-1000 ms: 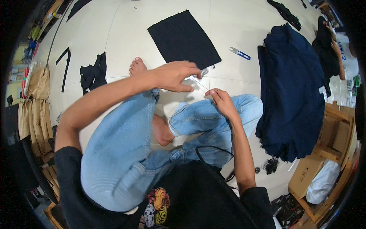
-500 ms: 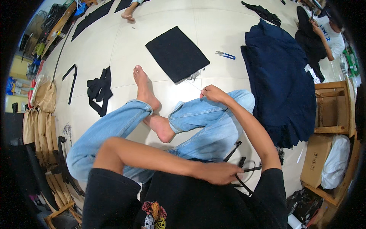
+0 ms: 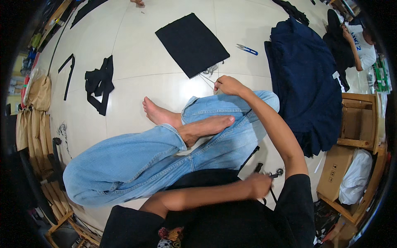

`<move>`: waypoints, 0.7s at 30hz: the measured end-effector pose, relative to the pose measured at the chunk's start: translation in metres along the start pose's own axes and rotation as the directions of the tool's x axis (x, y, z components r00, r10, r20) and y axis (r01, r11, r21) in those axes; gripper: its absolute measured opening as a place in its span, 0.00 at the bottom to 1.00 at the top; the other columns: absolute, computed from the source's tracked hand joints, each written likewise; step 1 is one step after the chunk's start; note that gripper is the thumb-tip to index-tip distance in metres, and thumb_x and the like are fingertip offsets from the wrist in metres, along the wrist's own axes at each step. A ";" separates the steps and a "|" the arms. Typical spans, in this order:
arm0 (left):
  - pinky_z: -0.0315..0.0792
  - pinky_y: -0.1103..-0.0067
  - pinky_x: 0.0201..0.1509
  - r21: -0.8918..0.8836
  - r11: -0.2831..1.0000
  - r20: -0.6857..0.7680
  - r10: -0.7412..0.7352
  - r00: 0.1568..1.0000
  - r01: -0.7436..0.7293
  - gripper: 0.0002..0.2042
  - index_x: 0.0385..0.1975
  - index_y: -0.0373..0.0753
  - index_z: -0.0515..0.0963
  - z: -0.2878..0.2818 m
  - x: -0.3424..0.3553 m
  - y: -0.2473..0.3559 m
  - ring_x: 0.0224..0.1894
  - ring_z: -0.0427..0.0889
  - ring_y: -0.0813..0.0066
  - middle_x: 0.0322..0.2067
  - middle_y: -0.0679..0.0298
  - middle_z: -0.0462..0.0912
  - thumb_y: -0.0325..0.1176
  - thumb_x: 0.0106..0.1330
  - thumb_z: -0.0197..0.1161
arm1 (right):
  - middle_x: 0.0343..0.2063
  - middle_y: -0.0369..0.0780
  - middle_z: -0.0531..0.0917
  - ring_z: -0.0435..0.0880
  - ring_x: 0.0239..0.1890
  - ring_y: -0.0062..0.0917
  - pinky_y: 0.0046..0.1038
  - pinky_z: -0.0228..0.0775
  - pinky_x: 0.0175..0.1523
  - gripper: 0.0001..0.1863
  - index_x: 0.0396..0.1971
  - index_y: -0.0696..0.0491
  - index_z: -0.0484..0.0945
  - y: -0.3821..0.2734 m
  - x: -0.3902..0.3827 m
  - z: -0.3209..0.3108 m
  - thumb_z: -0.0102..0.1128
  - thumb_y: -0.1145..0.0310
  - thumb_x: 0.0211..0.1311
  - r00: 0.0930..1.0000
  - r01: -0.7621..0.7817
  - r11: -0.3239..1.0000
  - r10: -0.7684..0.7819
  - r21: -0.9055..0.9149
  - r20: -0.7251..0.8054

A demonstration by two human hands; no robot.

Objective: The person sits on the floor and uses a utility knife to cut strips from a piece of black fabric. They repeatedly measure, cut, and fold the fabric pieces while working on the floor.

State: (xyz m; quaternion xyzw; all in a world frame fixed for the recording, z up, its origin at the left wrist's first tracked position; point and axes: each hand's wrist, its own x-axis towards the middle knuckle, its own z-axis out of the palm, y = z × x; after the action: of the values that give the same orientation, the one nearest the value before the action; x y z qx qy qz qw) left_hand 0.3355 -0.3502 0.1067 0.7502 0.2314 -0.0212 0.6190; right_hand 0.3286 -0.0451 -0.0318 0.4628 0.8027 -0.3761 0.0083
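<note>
My left hand (image 3: 260, 185) reaches across my body to my right side. Its fingers are closed on a black strap-like cord (image 3: 273, 195), though motion blurs them. A small black piece with a round end (image 3: 279, 171) sits beside it. Over my right knee, my right hand (image 3: 229, 85) is pinched shut on a thin pale strand (image 3: 207, 78) that slants toward the near corner of a black cloth panel (image 3: 192, 45). The panel lies flat on the floor, with a small grey tangle (image 3: 211, 69) at its edge. Blue-handled thread snips (image 3: 247, 49) rest to its right.
A heap of dark navy fabric (image 3: 304, 87) spreads on the right, by a wooden frame (image 3: 359, 144) and a cardboard box (image 3: 336, 170). Black strips (image 3: 99, 84) lie at left. A person in a white shirt (image 3: 359, 45) sits at the far right, holding black cloth.
My left hand has moved right and slightly up. One leg has folded, so its foot now rests across the other leg. The view has shifted a little; the panel and snips appear higher.
</note>
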 end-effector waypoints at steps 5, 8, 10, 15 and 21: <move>0.73 0.56 0.49 -0.119 0.988 -0.283 -0.132 0.950 0.102 0.19 0.42 0.32 0.76 -0.063 -0.009 -0.026 0.45 0.81 0.45 0.37 0.45 0.82 0.45 0.74 0.49 | 0.23 0.47 0.82 0.81 0.30 0.35 0.36 0.71 0.41 0.17 0.31 0.54 0.87 0.000 0.008 -0.007 0.52 0.59 0.67 1.000 -0.015 0.998 0.014 0.064 0.022; 0.73 0.55 0.49 -0.117 0.992 -0.277 -0.074 0.958 0.043 0.21 0.44 0.32 0.74 -0.054 -0.005 -0.031 0.45 0.81 0.42 0.37 0.44 0.82 0.48 0.76 0.47 | 0.21 0.44 0.80 0.79 0.28 0.31 0.34 0.70 0.39 0.17 0.31 0.54 0.87 -0.015 0.013 -0.009 0.52 0.59 0.67 0.997 -0.021 0.993 0.012 0.112 0.075; 0.73 0.54 0.49 -0.117 0.993 -0.209 -0.052 0.977 0.027 0.21 0.47 0.32 0.72 -0.029 0.005 -0.025 0.44 0.81 0.42 0.38 0.44 0.82 0.47 0.76 0.46 | 0.21 0.44 0.80 0.78 0.28 0.30 0.33 0.70 0.39 0.17 0.31 0.54 0.87 -0.012 0.020 0.000 0.53 0.59 0.66 0.992 -0.043 0.991 0.027 0.130 0.120; 0.73 0.55 0.49 -0.169 0.985 -0.140 -0.056 0.989 0.032 0.26 0.58 0.30 0.66 -0.023 -0.012 -0.017 0.44 0.81 0.41 0.38 0.41 0.81 0.49 0.74 0.49 | 0.29 0.48 0.86 0.84 0.34 0.37 0.35 0.73 0.46 0.18 0.31 0.54 0.87 -0.001 0.028 0.036 0.52 0.57 0.66 0.992 -0.027 0.997 0.017 0.079 0.125; 0.73 0.57 0.51 -0.038 0.999 -0.440 -0.050 0.897 0.037 0.27 0.56 0.28 0.68 -0.038 -0.019 -0.073 0.47 0.80 0.42 0.42 0.39 0.80 0.47 0.69 0.57 | 0.32 0.49 0.86 0.84 0.37 0.39 0.36 0.73 0.47 0.19 0.33 0.57 0.85 -0.006 0.009 0.067 0.49 0.59 0.69 0.996 0.020 0.967 0.002 0.255 -0.084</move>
State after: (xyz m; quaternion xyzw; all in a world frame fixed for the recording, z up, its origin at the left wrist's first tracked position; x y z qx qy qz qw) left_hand 0.2822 -0.3115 0.0544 0.7214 0.3824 0.1385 0.5605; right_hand 0.2963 -0.0813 -0.0798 0.4717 0.7492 -0.4569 -0.0865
